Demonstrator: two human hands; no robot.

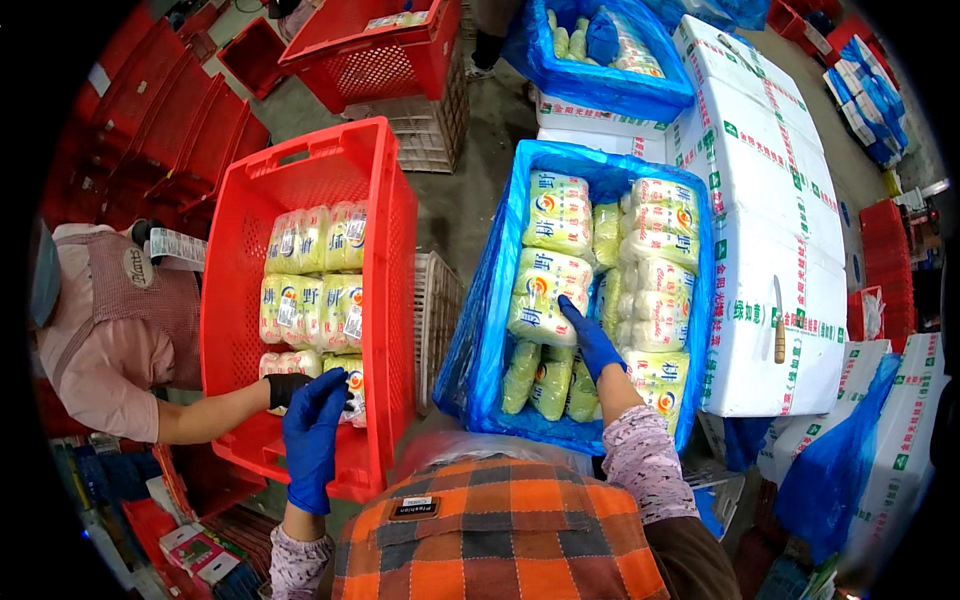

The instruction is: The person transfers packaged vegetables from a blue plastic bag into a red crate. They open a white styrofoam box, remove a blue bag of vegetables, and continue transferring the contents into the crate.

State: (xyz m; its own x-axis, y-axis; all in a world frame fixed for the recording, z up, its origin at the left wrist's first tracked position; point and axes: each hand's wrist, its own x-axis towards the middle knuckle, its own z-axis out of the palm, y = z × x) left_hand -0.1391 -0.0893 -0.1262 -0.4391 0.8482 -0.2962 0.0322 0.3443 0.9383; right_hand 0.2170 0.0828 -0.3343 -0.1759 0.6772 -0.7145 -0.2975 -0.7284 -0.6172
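Observation:
My right hand, in a blue glove, grips the edge of a clear printed bag of baby cabbage at the left of a box lined with blue plastic film. Other bagged cabbages fill the right side, and more lie lower down in front. My left hand, also blue-gloved, is raised over the near end of a red plastic crate, its fingers beside a bagged cabbage. Nothing shows in it. Labelled cabbage bags lie in rows inside the crate.
At left a co-worker's black-gloved hand reaches into the red crate; that person's other hand holds a label strip. On white foam boxes at right lies a wooden-handled knife. Another blue-lined box and red crate stand beyond.

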